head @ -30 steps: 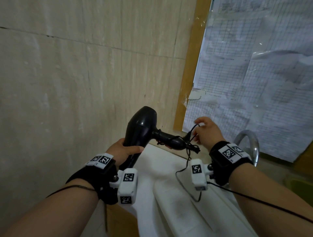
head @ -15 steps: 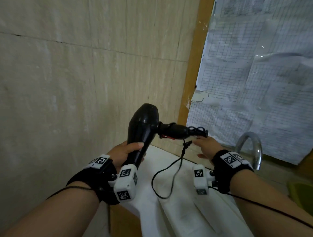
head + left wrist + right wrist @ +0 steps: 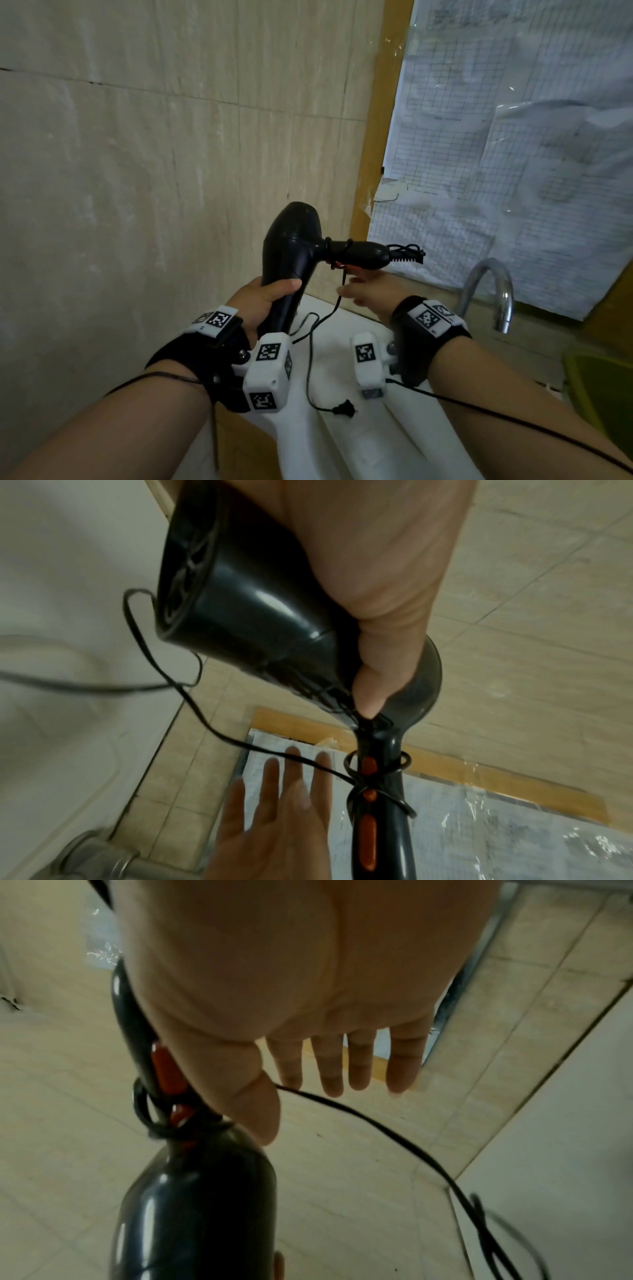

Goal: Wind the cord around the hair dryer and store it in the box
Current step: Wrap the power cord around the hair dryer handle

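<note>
My left hand [image 3: 270, 298] grips the barrel of a black hair dryer [image 3: 291, 246] and holds it up in front of the tiled wall, handle pointing right. Its thin black cord [image 3: 310, 346] loops round the handle base by the orange switches [image 3: 369, 767]. From there it hangs down to the plug [image 3: 344, 409], which lies on the white basin top [image 3: 342, 452]. My right hand [image 3: 361, 291] sits just under the handle with straight, spread fingers [image 3: 330, 1069]. The cord [image 3: 394, 1137] runs across them beside the thumb. No box is in view.
A chrome tap [image 3: 493, 291] arches at the right of the basin. Behind it, gridded paper under plastic [image 3: 513, 171] fills a wooden frame. A green container [image 3: 599, 387] stands at the far right. Beige tiled wall [image 3: 137, 171] is close on the left.
My right hand went from above the handle's end to below the handle and opened its fingers. Cord loops now sit at the handle base, and the plug has come onto the basin.
</note>
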Action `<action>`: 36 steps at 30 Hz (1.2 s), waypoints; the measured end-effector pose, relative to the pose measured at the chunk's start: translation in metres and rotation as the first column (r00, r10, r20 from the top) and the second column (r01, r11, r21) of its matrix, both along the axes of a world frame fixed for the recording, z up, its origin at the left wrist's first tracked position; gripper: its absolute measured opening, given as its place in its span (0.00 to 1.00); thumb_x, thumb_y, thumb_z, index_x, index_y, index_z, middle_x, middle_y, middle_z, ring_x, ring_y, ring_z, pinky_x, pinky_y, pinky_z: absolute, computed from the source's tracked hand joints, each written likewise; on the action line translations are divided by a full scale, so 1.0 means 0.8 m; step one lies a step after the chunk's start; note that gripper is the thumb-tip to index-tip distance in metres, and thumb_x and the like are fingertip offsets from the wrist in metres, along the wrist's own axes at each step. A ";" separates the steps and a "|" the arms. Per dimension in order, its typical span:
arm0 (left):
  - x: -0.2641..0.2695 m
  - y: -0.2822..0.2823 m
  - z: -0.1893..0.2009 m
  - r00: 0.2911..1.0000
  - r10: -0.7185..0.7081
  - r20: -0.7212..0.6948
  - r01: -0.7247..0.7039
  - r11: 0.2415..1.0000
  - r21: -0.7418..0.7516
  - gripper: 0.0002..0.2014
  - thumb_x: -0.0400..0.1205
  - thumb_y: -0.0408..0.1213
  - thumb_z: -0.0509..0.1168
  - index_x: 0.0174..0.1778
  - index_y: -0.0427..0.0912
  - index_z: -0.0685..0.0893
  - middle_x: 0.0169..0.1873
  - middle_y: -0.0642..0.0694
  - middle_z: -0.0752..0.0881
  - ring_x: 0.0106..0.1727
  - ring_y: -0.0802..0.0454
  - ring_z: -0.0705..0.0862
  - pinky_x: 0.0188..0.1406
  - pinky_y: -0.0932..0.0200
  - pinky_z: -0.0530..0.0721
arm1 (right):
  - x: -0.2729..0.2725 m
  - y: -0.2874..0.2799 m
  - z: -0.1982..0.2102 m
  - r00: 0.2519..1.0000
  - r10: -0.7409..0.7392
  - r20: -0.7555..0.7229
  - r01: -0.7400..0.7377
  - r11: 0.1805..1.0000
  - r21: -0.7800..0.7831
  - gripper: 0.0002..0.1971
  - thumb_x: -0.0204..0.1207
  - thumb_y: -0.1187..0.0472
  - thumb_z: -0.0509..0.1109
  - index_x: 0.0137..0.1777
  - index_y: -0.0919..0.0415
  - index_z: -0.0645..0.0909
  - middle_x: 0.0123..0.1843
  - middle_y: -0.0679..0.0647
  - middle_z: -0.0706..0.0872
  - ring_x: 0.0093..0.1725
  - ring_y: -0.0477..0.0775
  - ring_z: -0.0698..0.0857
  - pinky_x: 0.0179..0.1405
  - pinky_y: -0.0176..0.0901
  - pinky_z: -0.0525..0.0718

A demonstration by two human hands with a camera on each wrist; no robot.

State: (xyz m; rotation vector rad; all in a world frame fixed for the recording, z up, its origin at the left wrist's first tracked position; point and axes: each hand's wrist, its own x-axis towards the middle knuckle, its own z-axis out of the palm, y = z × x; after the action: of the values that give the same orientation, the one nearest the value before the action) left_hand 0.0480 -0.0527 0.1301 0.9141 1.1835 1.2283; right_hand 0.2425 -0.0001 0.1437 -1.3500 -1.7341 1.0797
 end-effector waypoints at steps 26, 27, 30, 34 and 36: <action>-0.009 0.017 -0.006 0.753 0.334 -0.567 -0.195 0.936 0.292 0.34 0.66 0.43 0.77 0.67 0.48 0.73 0.47 0.49 0.84 0.48 0.46 0.83 0.48 0.55 0.79 | 0.018 -0.012 0.049 0.910 -0.126 0.395 -0.052 0.911 0.410 0.09 0.78 0.56 0.64 0.48 0.58 0.85 0.42 0.55 0.87 0.43 0.54 0.83 0.41 0.41 0.76; -0.010 0.019 -0.007 0.765 0.306 -0.567 -0.171 0.945 0.279 0.34 0.64 0.44 0.78 0.67 0.49 0.74 0.49 0.48 0.85 0.50 0.45 0.85 0.52 0.52 0.82 | 0.025 -0.006 0.050 0.924 -0.154 0.351 -0.009 0.907 0.421 0.08 0.78 0.56 0.64 0.46 0.56 0.84 0.42 0.53 0.87 0.44 0.53 0.83 0.42 0.40 0.75; -0.012 0.017 -0.007 0.796 0.262 -0.545 -0.127 0.953 0.274 0.35 0.63 0.45 0.79 0.66 0.50 0.75 0.52 0.47 0.86 0.53 0.44 0.85 0.59 0.45 0.83 | 0.041 0.005 0.048 0.942 -0.224 0.249 0.110 0.909 0.403 0.06 0.77 0.53 0.66 0.42 0.52 0.82 0.39 0.50 0.84 0.40 0.50 0.81 0.35 0.38 0.74; -0.020 0.013 -0.004 0.832 0.200 -0.518 -0.065 0.962 0.267 0.29 0.64 0.41 0.79 0.60 0.55 0.76 0.48 0.49 0.86 0.50 0.47 0.85 0.55 0.48 0.83 | 0.058 0.013 0.039 0.954 -0.260 0.148 0.205 0.929 0.307 0.12 0.74 0.49 0.70 0.36 0.57 0.81 0.30 0.48 0.79 0.30 0.47 0.76 0.30 0.37 0.72; -0.025 0.013 -0.003 0.875 0.143 -0.463 -0.034 0.971 0.236 0.28 0.63 0.39 0.79 0.57 0.55 0.77 0.47 0.49 0.87 0.49 0.47 0.86 0.52 0.49 0.83 | 0.062 0.016 0.033 0.971 -0.225 0.085 0.200 0.952 0.233 0.13 0.73 0.50 0.70 0.35 0.58 0.81 0.26 0.49 0.75 0.26 0.48 0.72 0.29 0.38 0.72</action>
State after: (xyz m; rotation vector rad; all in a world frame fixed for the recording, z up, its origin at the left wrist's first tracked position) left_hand 0.0278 -0.0419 0.1274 1.4018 1.5085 1.2640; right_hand 0.2921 0.0129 0.1698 -1.4370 -1.6854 0.6808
